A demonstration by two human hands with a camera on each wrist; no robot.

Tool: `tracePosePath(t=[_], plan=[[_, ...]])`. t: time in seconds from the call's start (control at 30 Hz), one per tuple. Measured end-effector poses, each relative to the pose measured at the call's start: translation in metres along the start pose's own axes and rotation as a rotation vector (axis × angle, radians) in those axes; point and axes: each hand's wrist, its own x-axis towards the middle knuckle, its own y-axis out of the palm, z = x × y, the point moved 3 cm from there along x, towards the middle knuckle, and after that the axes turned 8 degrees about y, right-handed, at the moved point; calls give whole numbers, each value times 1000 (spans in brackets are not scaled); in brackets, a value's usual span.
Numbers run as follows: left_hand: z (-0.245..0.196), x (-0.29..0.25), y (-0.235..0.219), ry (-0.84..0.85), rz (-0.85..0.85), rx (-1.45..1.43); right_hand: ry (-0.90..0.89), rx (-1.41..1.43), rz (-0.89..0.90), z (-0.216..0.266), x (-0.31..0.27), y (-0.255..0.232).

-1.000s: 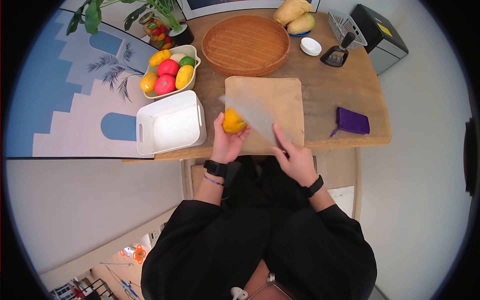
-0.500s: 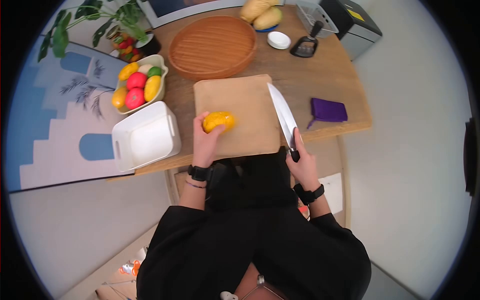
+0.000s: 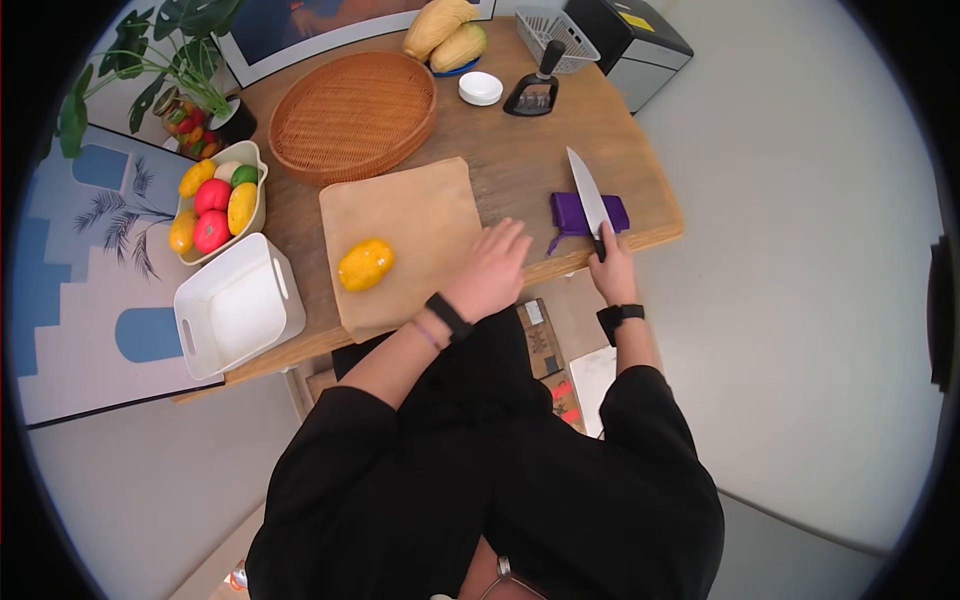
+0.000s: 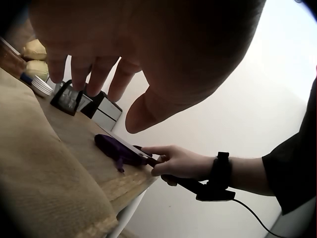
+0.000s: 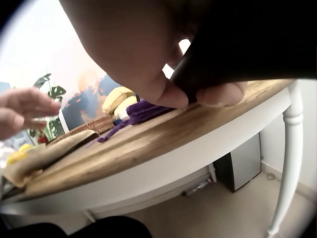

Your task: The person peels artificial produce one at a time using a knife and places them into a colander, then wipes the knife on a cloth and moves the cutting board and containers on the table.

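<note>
My right hand (image 3: 614, 272) grips the black handle of a kitchen knife (image 3: 589, 190) at the table's front edge. Its long blade lies across a purple pouch (image 3: 569, 215), tip towards the back. With fingers extended and holding nothing, my left hand (image 3: 490, 268) is over the right front edge of a tan mat (image 3: 420, 205). In the left wrist view, the left fingers (image 4: 99, 77) hang apart from one another. A yellow, mango-like fruit (image 3: 366, 264) rests by itself on the mat's left part.
A white bin (image 3: 285, 300) and a cream basket (image 3: 258, 205) of colourful fruit stand at the left. Behind the mat is a round wicker tray (image 3: 350, 110). Small white dishes (image 3: 480, 88), a knife sharpener (image 3: 533, 95) and a grey basket (image 3: 560, 40) are at the back.
My left hand has let go of the yellow fruit on the mat and moved right. The knife has moved right, from beside the mat onto the purple pouch. The head view has shifted right.
</note>
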Motion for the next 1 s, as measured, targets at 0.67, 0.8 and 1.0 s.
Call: tracePosePath(t=[0.67,0.8,1.0], plan=[[27,120,125,71,60,153,19,3,-136,-2,-29,6],[30,119,128,37,37,125,147,19,67,-29,-107,-31],[30,118,129,21,-102,40,162,79,40,-59,-172,-105]])
